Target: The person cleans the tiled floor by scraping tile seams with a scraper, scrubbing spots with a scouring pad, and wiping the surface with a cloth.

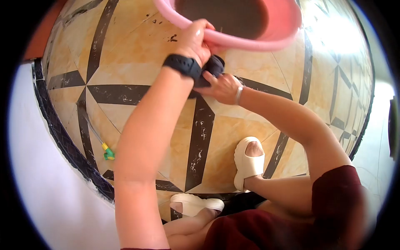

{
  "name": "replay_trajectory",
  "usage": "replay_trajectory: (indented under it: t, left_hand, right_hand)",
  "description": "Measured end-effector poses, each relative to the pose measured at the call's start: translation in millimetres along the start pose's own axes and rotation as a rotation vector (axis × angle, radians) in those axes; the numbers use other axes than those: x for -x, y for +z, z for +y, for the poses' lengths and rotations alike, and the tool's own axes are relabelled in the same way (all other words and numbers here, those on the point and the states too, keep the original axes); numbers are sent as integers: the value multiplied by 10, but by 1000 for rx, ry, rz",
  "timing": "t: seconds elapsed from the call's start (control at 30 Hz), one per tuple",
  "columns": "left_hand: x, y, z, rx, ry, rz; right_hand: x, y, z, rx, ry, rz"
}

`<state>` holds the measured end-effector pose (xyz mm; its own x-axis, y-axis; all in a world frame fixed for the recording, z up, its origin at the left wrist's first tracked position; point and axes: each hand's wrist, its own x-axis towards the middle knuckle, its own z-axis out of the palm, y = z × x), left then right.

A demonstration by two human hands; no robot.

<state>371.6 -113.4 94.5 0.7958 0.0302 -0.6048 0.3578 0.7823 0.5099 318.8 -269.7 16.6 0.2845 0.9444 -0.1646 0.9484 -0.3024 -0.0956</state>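
A pink basin with murky grey-brown water in it is at the top of the head view, its far side cut off. My left hand, with a black watch strap on the wrist, is closed around the near rim. Just below the rim, my right hand, with a thin bracelet, has its fingers around a dark, bunched cloth. Part of that cloth is hidden behind my left wrist and my right fingers, so its exact kind cannot be made out.
Tan tiles with dark strips cover the floor, with dark wet spots left of the basin. A green and yellow hose fitting lies at left near a white wall. My feet wear cream slides.
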Motion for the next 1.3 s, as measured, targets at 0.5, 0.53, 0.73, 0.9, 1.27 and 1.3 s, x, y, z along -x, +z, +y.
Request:
replay_trajectory:
  t: [0.5, 0.53, 0.73, 0.9, 1.27, 1.3]
  left_hand:
    - [-1153, 378, 1125, -189, 138, 212]
    - [-1219, 360, 1159, -144, 161, 275]
    - [-761, 13, 1047, -69, 171, 181]
    - [78, -733, 506, -686, 223, 188]
    - [1576, -1145, -590, -1978, 104, -404]
    - [1497, -953, -684, -2078, 139, -709]
  right_hand:
    - [-1307, -870, 579, 114, -317, 99]
    - [-980, -944, 652, 18, -308, 215]
    - [1010, -1334, 1396, -1131, 11, -69]
    - [2689, -344, 1557, -879, 631, -153]
    - [231, 318, 269, -497, 692, 206]
    - [-269, 297, 283, -579, 618, 204]
